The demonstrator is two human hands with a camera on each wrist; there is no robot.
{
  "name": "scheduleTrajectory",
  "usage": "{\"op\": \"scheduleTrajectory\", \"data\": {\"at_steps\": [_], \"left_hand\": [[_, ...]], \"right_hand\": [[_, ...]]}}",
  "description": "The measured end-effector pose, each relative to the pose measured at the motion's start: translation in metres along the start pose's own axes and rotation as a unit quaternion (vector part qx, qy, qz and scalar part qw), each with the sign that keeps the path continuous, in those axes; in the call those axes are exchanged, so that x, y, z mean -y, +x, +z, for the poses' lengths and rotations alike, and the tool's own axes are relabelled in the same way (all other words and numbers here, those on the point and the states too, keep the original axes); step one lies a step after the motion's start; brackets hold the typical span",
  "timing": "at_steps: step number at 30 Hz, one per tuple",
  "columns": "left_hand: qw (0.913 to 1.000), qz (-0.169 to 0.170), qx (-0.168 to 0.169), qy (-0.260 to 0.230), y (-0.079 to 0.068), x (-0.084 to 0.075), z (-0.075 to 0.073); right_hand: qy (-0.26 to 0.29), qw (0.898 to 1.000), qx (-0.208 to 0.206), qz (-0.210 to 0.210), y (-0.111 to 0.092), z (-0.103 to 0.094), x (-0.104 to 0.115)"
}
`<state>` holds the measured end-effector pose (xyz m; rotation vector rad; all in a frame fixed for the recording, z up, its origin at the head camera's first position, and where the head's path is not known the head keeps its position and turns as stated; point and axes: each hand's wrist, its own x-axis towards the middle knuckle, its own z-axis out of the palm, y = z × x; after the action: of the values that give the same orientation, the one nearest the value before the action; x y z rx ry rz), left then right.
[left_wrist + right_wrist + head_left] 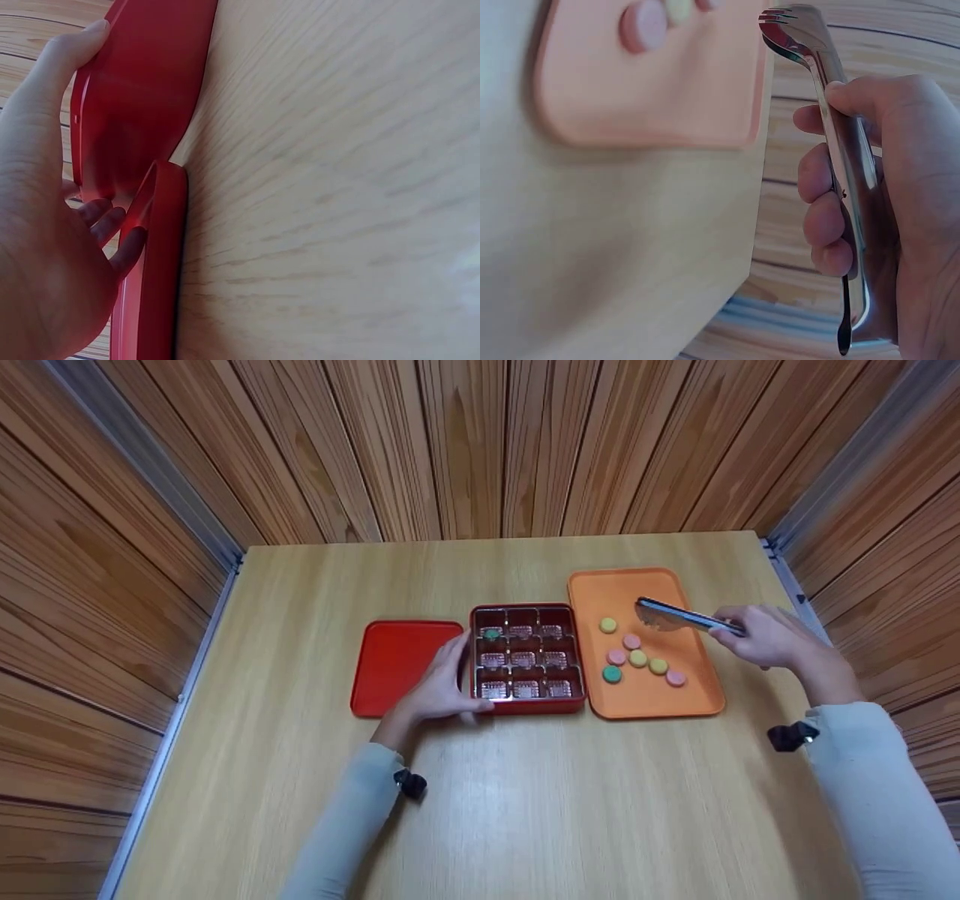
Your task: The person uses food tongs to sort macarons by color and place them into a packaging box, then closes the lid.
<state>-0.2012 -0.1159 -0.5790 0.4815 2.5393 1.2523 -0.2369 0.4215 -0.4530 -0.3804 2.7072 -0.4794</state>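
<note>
A red box (540, 706) with a divided insert stands mid-table, a green macaron (491, 634) in its back left compartment. My left hand (442, 686) holds the box by its front left corner, thumb on the front wall and fingers along the left side. In the left wrist view the thumb presses the box wall (142, 90). My right hand (765, 636) grips metal tongs (844, 172), whose head hangs over the orange tray (694, 701). Pink, yellow and green macarons (637, 658) lie on that tray. Nothing shows between the tong tips.
Left of the box a red lid (382, 667) lies on the table, partly behind my left hand. The tray stands right against the box's right side. Wood-panelled walls (465, 450) close off the table (525, 810) at the back and sides.
</note>
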Motion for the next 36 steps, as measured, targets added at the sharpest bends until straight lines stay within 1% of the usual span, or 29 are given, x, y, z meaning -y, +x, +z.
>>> {"op": "scheduleTrajectory", "data": {"at_steps": [3, 8, 13, 19, 24, 27, 30, 34, 36], "left_hand": [[1.0, -0.005, 0.0, 0.003, 0.0, 0.0, 0.0], [0.9999, -0.014, 0.005, 0.004, 0.0, -0.002, 0.0], [0.9999, -0.009, 0.003, 0.004, 0.0, -0.002, 0.0], [0.9999, -0.015, 0.004, 0.001, 0.0, -0.003, 0.0], [0.9998, -0.017, 0.003, -0.005, -0.001, -0.004, 0.001], [0.9998, -0.021, 0.004, -0.005, -0.001, -0.004, 0.0], [0.9998, -0.02, 0.004, -0.007, -0.001, -0.004, 0.0], [0.9998, -0.015, 0.001, -0.01, 0.0, -0.003, 0.0], [0.9999, -0.013, 0.0, -0.009, 0.0, -0.003, 0.0]], "right_hand": [[0.009, 1.0, -0.006, -0.005, 0.008, 0.001, 0.012], [0.004, 1.0, -0.017, -0.024, 0.021, 0.004, 0.034], [0.005, 0.999, -0.023, -0.035, 0.034, 0.006, 0.057], [-0.005, 0.997, -0.035, -0.072, 0.048, 0.009, 0.082], [-0.003, 0.994, -0.038, -0.102, 0.058, 0.015, 0.099], [0.0, 0.993, -0.036, -0.109, 0.064, 0.019, 0.108], [-0.01, 0.991, -0.04, -0.126, 0.07, 0.022, 0.118], [-0.012, 0.99, -0.035, -0.137, 0.078, 0.025, 0.13], [-0.013, 0.99, -0.027, -0.134, 0.081, 0.026, 0.136]]}}
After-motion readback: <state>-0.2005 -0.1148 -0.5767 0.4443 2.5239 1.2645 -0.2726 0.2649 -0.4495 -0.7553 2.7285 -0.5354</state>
